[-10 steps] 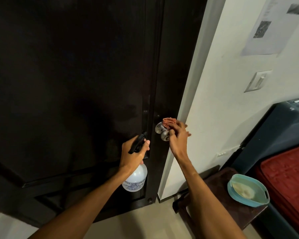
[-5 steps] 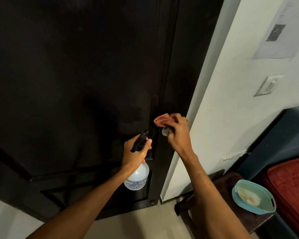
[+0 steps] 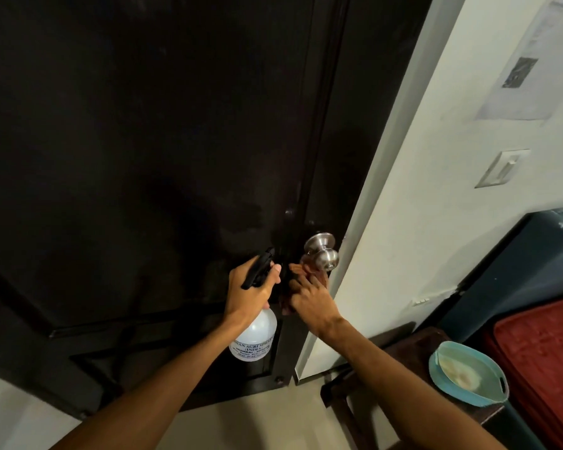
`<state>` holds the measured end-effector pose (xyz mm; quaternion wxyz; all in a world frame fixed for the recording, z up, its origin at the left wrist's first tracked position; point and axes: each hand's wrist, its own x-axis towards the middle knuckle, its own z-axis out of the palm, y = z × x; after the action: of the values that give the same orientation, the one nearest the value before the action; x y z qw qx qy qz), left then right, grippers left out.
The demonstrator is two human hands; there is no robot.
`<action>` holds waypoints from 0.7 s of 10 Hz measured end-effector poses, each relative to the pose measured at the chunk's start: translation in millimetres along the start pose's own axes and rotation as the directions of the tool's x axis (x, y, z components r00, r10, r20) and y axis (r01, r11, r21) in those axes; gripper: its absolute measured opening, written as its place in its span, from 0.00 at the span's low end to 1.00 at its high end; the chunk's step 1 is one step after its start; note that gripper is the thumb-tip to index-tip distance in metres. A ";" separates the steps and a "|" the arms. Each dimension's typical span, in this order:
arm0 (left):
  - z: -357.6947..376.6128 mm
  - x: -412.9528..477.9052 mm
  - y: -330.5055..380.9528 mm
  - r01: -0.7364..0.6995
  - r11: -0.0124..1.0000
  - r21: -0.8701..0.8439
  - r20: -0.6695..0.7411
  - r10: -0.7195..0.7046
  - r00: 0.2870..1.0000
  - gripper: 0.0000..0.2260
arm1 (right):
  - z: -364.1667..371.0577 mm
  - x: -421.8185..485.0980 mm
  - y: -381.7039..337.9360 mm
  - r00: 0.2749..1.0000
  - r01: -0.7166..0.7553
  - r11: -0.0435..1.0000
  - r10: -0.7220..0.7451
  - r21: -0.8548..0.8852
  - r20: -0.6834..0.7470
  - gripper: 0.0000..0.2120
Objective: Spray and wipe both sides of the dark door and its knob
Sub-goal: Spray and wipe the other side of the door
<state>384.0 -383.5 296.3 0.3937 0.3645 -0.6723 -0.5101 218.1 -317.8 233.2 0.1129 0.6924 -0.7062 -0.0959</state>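
Door (image 3: 143, 141) fills the left and middle of the view, very dark and panelled, its right edge meeting the pale wall (image 3: 420, 222). The knob (image 3: 322, 251) sits low on that edge: round brushed metal, bright and dry-looking, with no streaks I can make out. Beside it the panel shows a faint dull sheen that may be spray or wipe marks, but the light is too dim to be sure.

The left hand (image 3: 251, 290) is curled round the neck of a white bottle (image 3: 255, 336), its black trigger head pointing at the door. The right hand (image 3: 309, 297) has its fingers bunched on a reddish cloth (image 3: 306, 270), pressed just under the knob and against the door edge.

Judging by this, the work is on the knob and the area around it. The far side is hidden, so I cannot tell whether it is done. Most of this face looks unwiped.
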 end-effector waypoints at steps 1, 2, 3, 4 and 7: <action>-5.0 1.5 -4.1 0.008 1.000 -0.012 -0.002 -0.008 1.000 0.06 | 19.6 -23.8 -7.6 0.896 -0.227 0.580 0.438 0.782 -0.065 0.23; -9.8 1.4 -7.8 0.001 1.000 0.001 -0.014 -0.001 1.000 0.06 | 20.8 -27.0 -18.4 0.568 0.064 -0.683 0.625 0.728 0.536 0.22; -10.7 0.1 -9.0 0.004 1.000 0.016 -0.023 -0.004 1.000 0.06 | 13.6 -5.0 -15.8 0.654 0.432 -0.882 0.450 0.188 0.608 0.23; -14.6 0.3 -9.8 -0.001 1.000 0.016 -0.034 0.002 0.999 0.07 | -17.3 25.0 -19.9 0.714 0.588 -0.792 0.413 -0.164 0.565 0.24; -20.3 6.9 -7.8 -0.043 0.998 0.044 -0.013 0.044 0.999 0.06 | -24.1 44.7 -26.8 0.715 0.468 -0.883 0.400 0.031 0.574 0.18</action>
<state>400.0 -399.4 293.3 0.4013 0.3619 -0.6884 -0.4839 250.0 -362.7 249.7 0.4523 0.1221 0.2255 -0.8542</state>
